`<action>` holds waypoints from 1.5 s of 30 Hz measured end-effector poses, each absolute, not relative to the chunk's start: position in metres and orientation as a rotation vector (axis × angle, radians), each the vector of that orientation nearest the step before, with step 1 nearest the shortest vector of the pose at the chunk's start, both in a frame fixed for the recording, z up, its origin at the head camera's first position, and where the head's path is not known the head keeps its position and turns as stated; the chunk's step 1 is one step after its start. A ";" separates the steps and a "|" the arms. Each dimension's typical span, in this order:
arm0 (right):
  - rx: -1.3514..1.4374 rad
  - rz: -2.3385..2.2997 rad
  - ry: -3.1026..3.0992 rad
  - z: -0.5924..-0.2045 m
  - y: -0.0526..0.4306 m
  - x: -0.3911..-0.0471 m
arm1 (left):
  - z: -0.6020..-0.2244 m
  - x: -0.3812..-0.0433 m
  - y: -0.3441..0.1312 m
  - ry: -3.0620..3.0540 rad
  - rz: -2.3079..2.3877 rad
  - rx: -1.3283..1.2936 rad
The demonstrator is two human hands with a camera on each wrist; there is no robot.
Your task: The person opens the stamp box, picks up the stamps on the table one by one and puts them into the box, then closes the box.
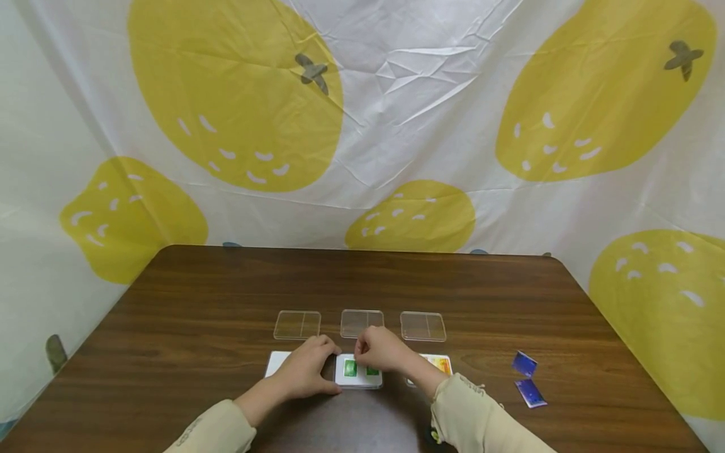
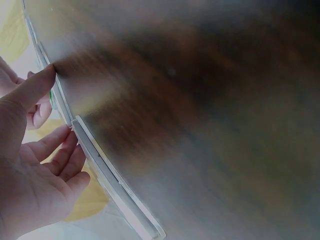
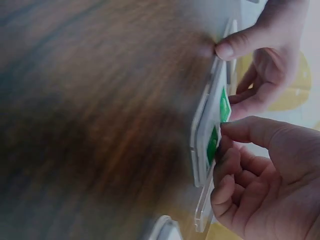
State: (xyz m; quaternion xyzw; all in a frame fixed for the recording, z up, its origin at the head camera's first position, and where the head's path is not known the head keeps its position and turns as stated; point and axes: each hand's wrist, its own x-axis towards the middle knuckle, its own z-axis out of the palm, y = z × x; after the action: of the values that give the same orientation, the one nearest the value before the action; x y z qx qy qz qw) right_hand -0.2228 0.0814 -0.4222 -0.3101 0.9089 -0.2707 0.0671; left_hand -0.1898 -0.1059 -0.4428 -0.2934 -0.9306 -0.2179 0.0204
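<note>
A fruit-printed white backdrop, probably fabric, hangs behind a brown wood-grain table

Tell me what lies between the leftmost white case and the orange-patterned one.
The middle white case with two green pieces, plus the left hand and right hand, in the head view.

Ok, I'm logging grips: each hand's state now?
Left hand: open, touching the white rectangular plastic case.
Right hand: closed; anything held cannot be told.

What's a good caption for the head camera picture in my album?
Left hand grips a white box, right hand at its green pieces.
</note>
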 end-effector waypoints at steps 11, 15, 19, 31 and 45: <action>-0.945 -0.802 2.845 -0.431 0.080 -0.220 | -0.441 -0.189 -0.106 -2.894 -0.684 -0.910; -0.942 -0.806 2.871 -0.433 0.080 -0.219 | -0.442 -0.189 -0.106 -2.901 -0.683 -0.908; -0.914 -0.784 2.903 -0.435 0.079 -0.217 | -0.442 -0.189 -0.106 -2.901 -0.678 -0.904; -0.944 -0.810 2.933 -0.433 0.082 -0.215 | -0.444 -0.190 -0.106 -2.907 -0.670 -0.894; -0.935 -0.985 2.843 -0.411 0.143 -0.205 | -0.438 -0.189 -0.143 -2.811 -0.805 -0.838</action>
State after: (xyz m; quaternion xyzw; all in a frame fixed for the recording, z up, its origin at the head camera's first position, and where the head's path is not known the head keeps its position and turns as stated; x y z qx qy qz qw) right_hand -0.2051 0.1433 -0.4108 -0.2967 0.9023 -0.3128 -0.0043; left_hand -0.1885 -0.1428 -0.4383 -0.2750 -0.9230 -0.2644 0.0499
